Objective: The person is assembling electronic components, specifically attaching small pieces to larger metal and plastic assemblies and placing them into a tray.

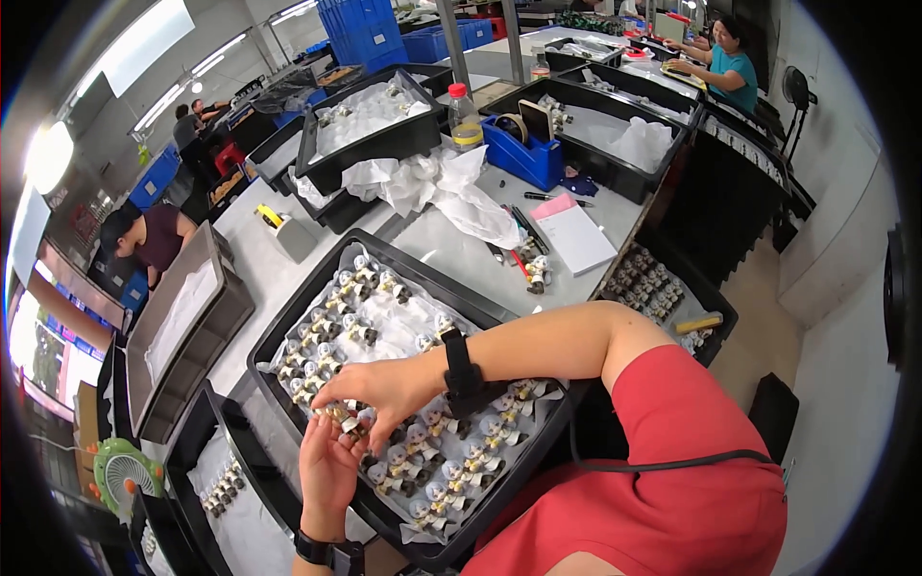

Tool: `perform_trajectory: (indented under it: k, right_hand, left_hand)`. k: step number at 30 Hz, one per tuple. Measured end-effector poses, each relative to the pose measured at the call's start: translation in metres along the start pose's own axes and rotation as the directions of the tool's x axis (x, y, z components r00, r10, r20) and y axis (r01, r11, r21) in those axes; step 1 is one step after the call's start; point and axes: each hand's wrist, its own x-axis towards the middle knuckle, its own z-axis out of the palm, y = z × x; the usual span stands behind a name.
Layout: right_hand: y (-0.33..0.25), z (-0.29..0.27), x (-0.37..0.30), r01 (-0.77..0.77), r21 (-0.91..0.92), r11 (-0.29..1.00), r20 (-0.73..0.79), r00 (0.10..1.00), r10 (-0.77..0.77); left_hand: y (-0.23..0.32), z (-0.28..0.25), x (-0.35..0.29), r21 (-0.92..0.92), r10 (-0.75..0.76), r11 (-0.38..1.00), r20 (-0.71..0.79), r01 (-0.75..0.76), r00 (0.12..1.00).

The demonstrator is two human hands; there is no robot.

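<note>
Both my hands meet over a black tray (495, 305) lined with white paper. A small figurine (343, 420) with white and yellow parts is held between them. My left hand (327, 468), coming up from below, has its fingers closed around the figurine's lower side. My right hand (384, 386) reaches across from the right, its fingers and thumb curled over the figurine and partly covering it. Rows of similar pale-haired figurines (444, 497) lie in the tray's near part, and more figurines (357, 278) lie toward its far left.
Beyond the tray are crumpled white wrapping (423, 187), a notepad (576, 238), pens, a loose figurine (538, 273), a blue tape dispenser (523, 154) and a red-capped bottle (465, 120). More trays stand around, including a grey one (187, 336). A green fan (127, 475) sits left. Other people work farther away.
</note>
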Motion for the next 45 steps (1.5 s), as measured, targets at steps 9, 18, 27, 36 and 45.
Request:
perform_trajectory:
  k: [9, 18, 27, 36, 45]
  right_hand:
    - [0.002, 0.002, -0.004, 0.025, -0.058, 0.998, -0.079, 0.996, -0.030]
    - [0.001, 0.005, 0.008, 0.160, -0.104, 0.982, -0.106, 0.980, -0.171]
    - [-0.014, -0.003, -0.001, 0.064, -0.091, 0.994, -0.137, 0.988, -0.076]
    - [-0.016, -0.003, -0.003, 0.043, -0.133, 0.990, -0.095, 0.994, -0.056]
    - [-0.013, -0.004, 0.000, 0.026, -0.197, 0.980, -0.152, 0.987, -0.057]
  left_hand:
    - [-0.003, -0.004, 0.005, 0.041, 0.003, 0.999, 0.015, -0.004, 1.000]
    - [0.057, 0.038, -0.059, 0.336, 0.190, 0.933, -0.160, -0.128, 0.969]
    - [0.013, -0.048, -0.169, 0.982, 0.540, 0.118, -0.185, 0.144, 0.821]
    - [-0.017, -0.047, -0.190, 0.947, 0.604, -0.122, -0.167, 0.298, 0.779]
    - [0.044, 0.039, -0.215, 0.966, 0.771, -0.208, 0.260, -0.155, 0.582]
